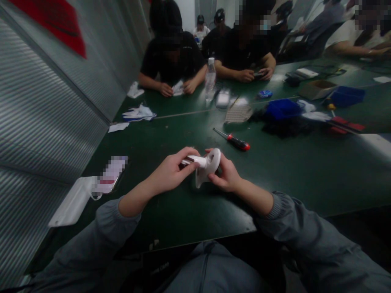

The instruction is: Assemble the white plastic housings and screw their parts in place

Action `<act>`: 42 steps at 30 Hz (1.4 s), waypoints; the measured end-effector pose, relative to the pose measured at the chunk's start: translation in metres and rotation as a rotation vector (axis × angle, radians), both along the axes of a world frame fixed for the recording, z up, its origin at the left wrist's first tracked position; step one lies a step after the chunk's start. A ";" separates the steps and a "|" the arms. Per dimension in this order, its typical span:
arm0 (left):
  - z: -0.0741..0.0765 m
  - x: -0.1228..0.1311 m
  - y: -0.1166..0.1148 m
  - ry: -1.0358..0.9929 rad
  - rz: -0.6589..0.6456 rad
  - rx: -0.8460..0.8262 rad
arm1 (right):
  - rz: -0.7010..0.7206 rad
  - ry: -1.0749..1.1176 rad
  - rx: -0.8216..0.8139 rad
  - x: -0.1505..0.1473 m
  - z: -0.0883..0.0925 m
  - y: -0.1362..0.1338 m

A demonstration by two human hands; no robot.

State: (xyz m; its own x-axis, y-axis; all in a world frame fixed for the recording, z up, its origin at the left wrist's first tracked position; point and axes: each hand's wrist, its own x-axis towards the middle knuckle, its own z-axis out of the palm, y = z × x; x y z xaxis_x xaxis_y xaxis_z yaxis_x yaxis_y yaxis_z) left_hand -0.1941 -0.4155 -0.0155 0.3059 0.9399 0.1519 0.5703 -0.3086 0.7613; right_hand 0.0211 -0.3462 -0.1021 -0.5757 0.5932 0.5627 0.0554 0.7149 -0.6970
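Between my hands, just above the green table [171,219], is a white part with a stem and a broad curved flange [204,173]; its exact kind is unclear. My left hand [172,170] is closed around the stem, which has a dark stripe along it. At the flange's edge, my right hand [226,173] grips with the thumb on the near side and the fingers partly hidden behind. A screwdriver [238,143] with a black and red handle lies on the table beyond my right hand, its shaft pointing left.
On the left are a phone [111,175] and a white pouch [73,201] by the corrugated wall. Gloves [139,113], a water bottle [210,81] and blue bins [282,109] stand or lie farther back. Two people in black [174,57] sit opposite.
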 end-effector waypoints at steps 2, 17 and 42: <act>-0.001 -0.001 0.001 0.034 0.018 -0.010 | 0.007 0.006 -0.037 -0.001 0.000 -0.001; -0.030 0.017 -0.007 0.255 0.171 0.112 | -0.183 0.248 -0.542 -0.021 -0.005 0.003; -0.094 -0.025 0.018 -1.303 0.373 -0.417 | -0.270 -0.422 0.202 0.005 0.002 0.032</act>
State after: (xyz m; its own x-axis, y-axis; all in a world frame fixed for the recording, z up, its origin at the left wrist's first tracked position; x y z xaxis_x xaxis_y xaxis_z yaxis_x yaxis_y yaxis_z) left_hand -0.2193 -0.3972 -0.1098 -0.1076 0.9784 -0.1762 -0.6030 0.0767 0.7940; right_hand 0.0259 -0.3139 -0.1001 -0.6184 0.6553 0.4338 0.5012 0.7540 -0.4246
